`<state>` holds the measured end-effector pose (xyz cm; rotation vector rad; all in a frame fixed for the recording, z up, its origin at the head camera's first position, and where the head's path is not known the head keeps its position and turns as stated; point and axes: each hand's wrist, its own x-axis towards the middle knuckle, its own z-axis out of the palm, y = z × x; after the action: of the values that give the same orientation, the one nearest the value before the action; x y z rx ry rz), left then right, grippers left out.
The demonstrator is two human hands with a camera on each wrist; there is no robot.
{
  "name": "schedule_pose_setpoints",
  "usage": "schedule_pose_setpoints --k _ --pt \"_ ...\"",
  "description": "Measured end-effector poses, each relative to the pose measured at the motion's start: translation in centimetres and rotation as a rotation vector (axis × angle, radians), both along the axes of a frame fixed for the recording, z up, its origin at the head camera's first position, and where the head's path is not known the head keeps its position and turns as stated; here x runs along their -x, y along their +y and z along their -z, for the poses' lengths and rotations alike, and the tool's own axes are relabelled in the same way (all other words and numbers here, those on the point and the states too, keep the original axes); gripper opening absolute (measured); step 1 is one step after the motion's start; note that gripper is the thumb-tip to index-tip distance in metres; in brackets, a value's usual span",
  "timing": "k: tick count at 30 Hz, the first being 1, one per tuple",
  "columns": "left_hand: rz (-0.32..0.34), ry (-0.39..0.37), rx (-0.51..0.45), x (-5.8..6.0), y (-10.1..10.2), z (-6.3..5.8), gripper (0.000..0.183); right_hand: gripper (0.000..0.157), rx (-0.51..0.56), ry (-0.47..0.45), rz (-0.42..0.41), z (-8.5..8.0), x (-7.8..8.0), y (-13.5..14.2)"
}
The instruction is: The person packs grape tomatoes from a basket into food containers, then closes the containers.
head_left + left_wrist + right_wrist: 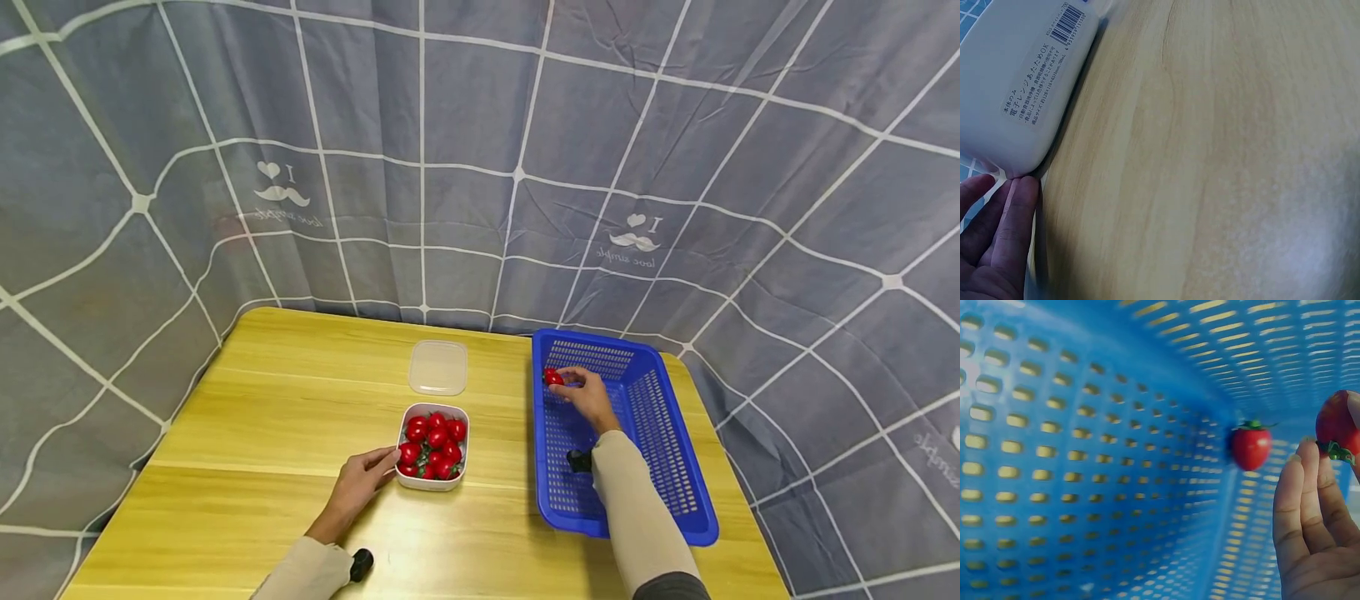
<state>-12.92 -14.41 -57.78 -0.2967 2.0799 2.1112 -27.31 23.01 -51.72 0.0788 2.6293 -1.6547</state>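
Observation:
My right hand (pixel 588 398) is inside the blue basket (pixel 542 467), near its far left corner. It pinches a small red tomato (pixel 1337 417) with a green calyx between thumb and fingers. Another tomato (pixel 1251 449) lies in the basket beyond those fingers in the right wrist view. At the table's middle stands a white square container (pixel 425 484) heaped with several red tomatoes (pixel 437 437). Fairly straight fingers of my left hand (pixel 355 486) touch the container's left side near a corner. In the left wrist view, a printed label (pixel 1044 72) shows on its wall.
A translucent lid (pixel 438 367) lies flat behind the container on the wooden table (pixel 285 400). The basket stands at the right side of the table. A grey curtain (pixel 465 208) with white grid lines hangs around the back and sides.

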Motion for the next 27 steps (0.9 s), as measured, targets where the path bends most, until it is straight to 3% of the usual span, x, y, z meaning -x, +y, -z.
schedule_pose_setpoints --k 7,17,27 --pt "-0.005 0.000 0.004 -0.1 0.0 0.0 0.044 0.036 0.063 0.023 -0.077 -2.0 -0.8 -0.6" --pt "-0.011 -0.002 0.002 0.0 0.0 0.0 0.041 0.033 -0.003 0.028 -0.141 -4.5 -3.0 -2.5" --pt "-0.008 0.003 0.007 0.0 0.0 0.0 0.043 0.031 0.033 0.017 -0.240 -5.4 -4.9 -5.4"
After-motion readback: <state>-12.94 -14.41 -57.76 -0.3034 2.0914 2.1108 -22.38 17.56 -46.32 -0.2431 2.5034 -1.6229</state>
